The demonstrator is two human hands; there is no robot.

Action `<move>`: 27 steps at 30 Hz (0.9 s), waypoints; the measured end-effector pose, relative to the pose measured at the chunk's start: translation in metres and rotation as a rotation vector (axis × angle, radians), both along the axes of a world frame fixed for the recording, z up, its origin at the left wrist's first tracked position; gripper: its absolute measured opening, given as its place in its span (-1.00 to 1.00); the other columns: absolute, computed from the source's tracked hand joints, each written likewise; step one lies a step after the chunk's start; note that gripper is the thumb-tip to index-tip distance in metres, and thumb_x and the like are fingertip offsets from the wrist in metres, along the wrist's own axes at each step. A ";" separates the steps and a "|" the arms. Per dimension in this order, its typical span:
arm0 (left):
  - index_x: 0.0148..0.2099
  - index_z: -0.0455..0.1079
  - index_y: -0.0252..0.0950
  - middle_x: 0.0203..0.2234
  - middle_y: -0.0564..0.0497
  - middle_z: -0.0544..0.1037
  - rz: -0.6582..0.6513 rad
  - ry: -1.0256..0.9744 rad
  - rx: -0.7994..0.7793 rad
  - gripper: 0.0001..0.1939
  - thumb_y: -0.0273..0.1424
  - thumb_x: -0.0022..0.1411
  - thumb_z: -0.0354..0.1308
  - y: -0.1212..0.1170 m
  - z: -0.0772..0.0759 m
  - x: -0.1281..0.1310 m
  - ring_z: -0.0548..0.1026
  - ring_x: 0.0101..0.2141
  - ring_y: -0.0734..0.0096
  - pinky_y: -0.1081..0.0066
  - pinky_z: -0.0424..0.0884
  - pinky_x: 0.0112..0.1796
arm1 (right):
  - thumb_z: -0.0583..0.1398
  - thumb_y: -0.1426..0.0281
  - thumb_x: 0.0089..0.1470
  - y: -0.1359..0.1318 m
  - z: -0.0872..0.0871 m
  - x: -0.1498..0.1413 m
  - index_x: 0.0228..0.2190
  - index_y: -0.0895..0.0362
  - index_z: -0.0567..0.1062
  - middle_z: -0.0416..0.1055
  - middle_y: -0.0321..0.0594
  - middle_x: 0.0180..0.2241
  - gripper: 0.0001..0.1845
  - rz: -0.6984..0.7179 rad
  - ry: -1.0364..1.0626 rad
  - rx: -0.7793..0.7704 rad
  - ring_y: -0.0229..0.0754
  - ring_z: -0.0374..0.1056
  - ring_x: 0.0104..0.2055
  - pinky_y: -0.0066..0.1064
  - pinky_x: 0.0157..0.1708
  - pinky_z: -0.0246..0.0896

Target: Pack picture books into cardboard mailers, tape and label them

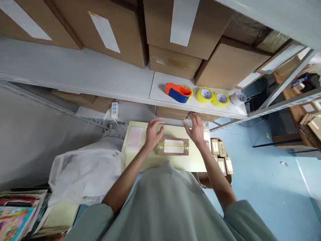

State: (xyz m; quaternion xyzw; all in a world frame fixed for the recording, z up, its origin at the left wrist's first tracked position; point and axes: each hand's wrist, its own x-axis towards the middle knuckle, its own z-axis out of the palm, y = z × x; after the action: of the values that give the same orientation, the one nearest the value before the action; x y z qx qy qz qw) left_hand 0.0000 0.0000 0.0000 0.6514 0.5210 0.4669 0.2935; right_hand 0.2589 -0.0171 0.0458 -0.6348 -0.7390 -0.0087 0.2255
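"Where's the taped box?"
"Center of the frame, a bit below the middle: a brown box (173, 146) with a white label and shiny tape, lying flat on the cream tabletop (194, 162)."
"And the hands?"
"One on each side, above it in the frame. The left hand (153, 134) is near its upper left corner, fingers loosely bent, thumb spread away — nothing in its grip."
"The right one?"
"The right hand (197, 130) is up and to the right of the box, thumb and fingers parted, also holding nothing. Whether its fingertips touch the carton behind them, I can't tell."
"What's above?"
"On the shelf (112, 78), right of center — an orange-and-blue tape dispenser (178, 93), then two yellow tape rolls (205, 94). Small labeled boxes (222, 148) sit lower right, beside the tabletop."
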 end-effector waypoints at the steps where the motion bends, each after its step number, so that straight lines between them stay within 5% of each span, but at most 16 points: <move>1: -0.04 0.62 -0.20 0.09 -0.14 0.71 -0.007 -0.021 0.033 -0.83 -0.44 0.39 0.23 0.011 0.012 0.001 0.64 0.17 0.05 0.01 0.48 0.30 | 0.06 0.06 0.58 0.023 0.012 -0.006 0.36 0.19 0.41 0.42 0.23 0.38 -0.41 0.003 -0.027 0.008 0.20 0.35 0.43 0.05 0.41 0.27; 7: 0.01 0.60 -0.18 0.04 -0.10 0.71 -0.032 -0.143 0.212 -0.83 -0.39 0.50 0.18 0.045 0.075 0.001 0.64 0.14 0.16 0.11 0.50 0.29 | 0.09 0.03 0.56 0.128 0.055 -0.041 0.37 0.34 0.36 0.47 0.38 0.31 -0.31 -0.035 -0.212 -0.081 0.31 0.38 0.38 0.13 0.42 0.18; 13: -0.01 0.60 -0.21 -0.02 -0.10 0.74 -0.038 -0.222 0.214 -0.82 -0.38 0.52 0.16 0.026 0.082 -0.015 0.68 0.07 0.18 0.14 0.55 0.21 | 0.16 0.11 0.53 0.150 0.059 -0.053 0.34 0.40 0.33 0.62 0.41 0.13 -0.34 -0.099 -0.366 -0.257 0.33 0.53 0.22 0.15 0.38 0.18; 17: 0.02 0.61 -0.21 -0.04 -0.09 0.74 -0.024 -0.251 0.134 -0.80 -0.33 0.55 0.16 0.005 0.064 -0.040 0.69 0.03 0.19 0.17 0.57 0.16 | 0.13 0.07 0.56 0.119 0.065 -0.055 0.37 0.37 0.27 0.62 0.40 0.11 -0.32 -0.084 -0.474 -0.322 0.34 0.57 0.17 0.04 0.22 0.36; 22: 0.12 0.59 -0.21 0.03 -0.12 0.71 0.008 -0.329 0.027 -0.75 -0.24 0.56 0.20 -0.022 0.044 -0.069 0.68 0.06 0.18 0.16 0.60 0.17 | 0.05 -0.07 0.55 0.039 0.067 -0.062 0.31 0.27 0.32 0.66 0.30 0.00 -0.31 0.016 -0.457 -0.313 0.35 0.63 0.01 -0.02 -0.04 0.51; 27: 0.28 0.53 -0.17 0.16 -0.13 0.65 -0.066 -0.348 0.036 -0.65 -0.20 0.57 0.23 -0.047 0.050 -0.086 0.66 0.12 0.19 0.16 0.63 0.16 | 0.04 -0.18 0.53 -0.033 0.067 -0.070 0.21 0.12 0.38 0.68 0.14 -0.08 -0.34 0.185 -0.347 -0.208 0.25 0.66 -0.08 -0.05 -0.18 0.58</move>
State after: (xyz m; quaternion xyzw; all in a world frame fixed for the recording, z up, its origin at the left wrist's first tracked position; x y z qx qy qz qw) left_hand -0.0858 -0.0472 0.0501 0.5827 0.4324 0.5720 0.3824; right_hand 0.1886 -0.0500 0.1132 -0.5731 -0.8188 -0.0208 0.0279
